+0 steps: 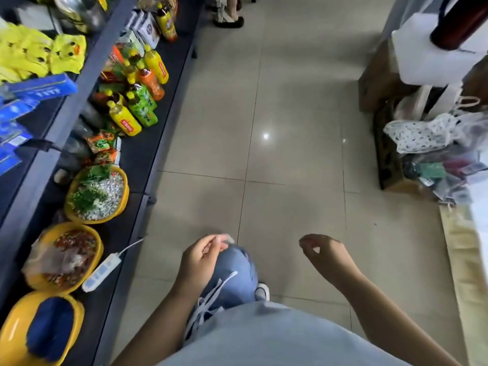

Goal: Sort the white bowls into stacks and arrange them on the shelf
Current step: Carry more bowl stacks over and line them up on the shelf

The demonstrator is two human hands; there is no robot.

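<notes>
Head view: shelf [137, 157] runs along the left with drink bottles [140, 101] and a white power strip [101, 272] on it. Bags [433, 133] piled at right. Yellow basins [126, 192] hold green-white bits [97, 194], a red-orange mix [71, 249] and a dark blue item [50, 328]. Left hand [203, 257] and right hand [326, 253] are loosely curled and empty, over the floor [290, 128]. Cannot tell where the white bowls are.

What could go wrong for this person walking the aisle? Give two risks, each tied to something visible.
1. The power strip lies near the shelf edge, its cord pointing toward the aisle; the left hand, nearest it, could snag it.
2. Bags piled at the right narrow the path, so a foot might catch one.
</notes>
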